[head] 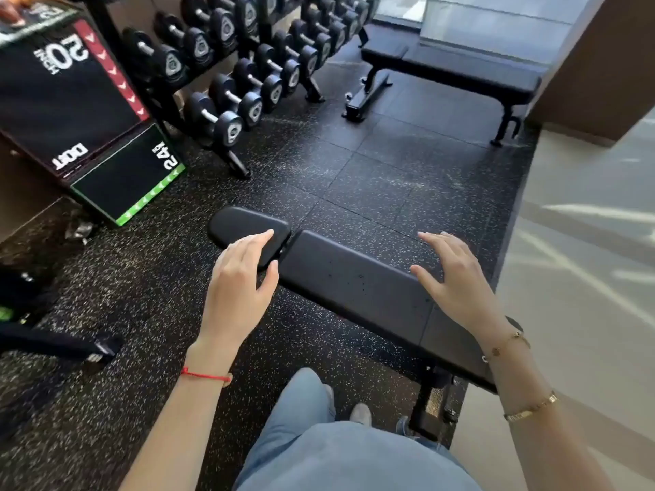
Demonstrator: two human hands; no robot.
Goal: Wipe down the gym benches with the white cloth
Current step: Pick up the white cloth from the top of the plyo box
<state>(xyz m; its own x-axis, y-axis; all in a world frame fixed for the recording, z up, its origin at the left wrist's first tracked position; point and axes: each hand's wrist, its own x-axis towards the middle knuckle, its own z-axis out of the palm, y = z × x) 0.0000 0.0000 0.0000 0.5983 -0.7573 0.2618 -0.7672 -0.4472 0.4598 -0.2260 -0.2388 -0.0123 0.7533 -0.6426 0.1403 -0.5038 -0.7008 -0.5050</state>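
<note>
A black padded gym bench [354, 278] runs across the middle of the view in front of me, with a small rounded seat pad [241, 225] at its left end. My left hand [237, 281] hovers over the gap between the seat pad and the long pad, fingers relaxed and holding nothing. Over the right part of the long pad, my right hand [457, 278] is spread with straight fingers, also holding nothing. A second black bench [457, 69] stands farther back near the wall. No white cloth shows in the view.
A rack of black dumbbells [248, 65] lines the back left. A black plyo box [78, 111] with white numbers stands at the left. Dark speckled rubber flooring [354, 171] lies between the benches; pale smooth floor [584, 242] begins at the right.
</note>
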